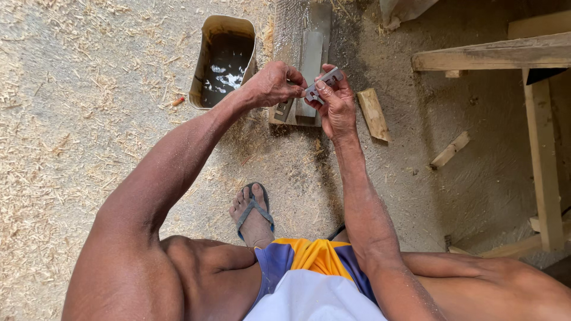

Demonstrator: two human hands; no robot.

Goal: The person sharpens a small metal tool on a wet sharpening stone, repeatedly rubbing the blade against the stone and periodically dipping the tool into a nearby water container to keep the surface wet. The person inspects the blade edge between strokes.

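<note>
A flat grey metal blade (324,83) with slots is held up between both hands, over a sharpening stone set in a wooden block (304,65) on the ground. My right hand (337,104) grips the blade from below with thumb and fingers. My left hand (275,84) pinches its left end. A second slotted metal piece (284,110) lies on the block just under my left hand.
A rectangular tin of dark water (223,59) stands left of the block. Wood shavings cover the ground at left. Small wood offcuts (374,114) (450,150) lie at right, beside a wooden bench frame (544,160). My sandalled foot (254,215) rests in front.
</note>
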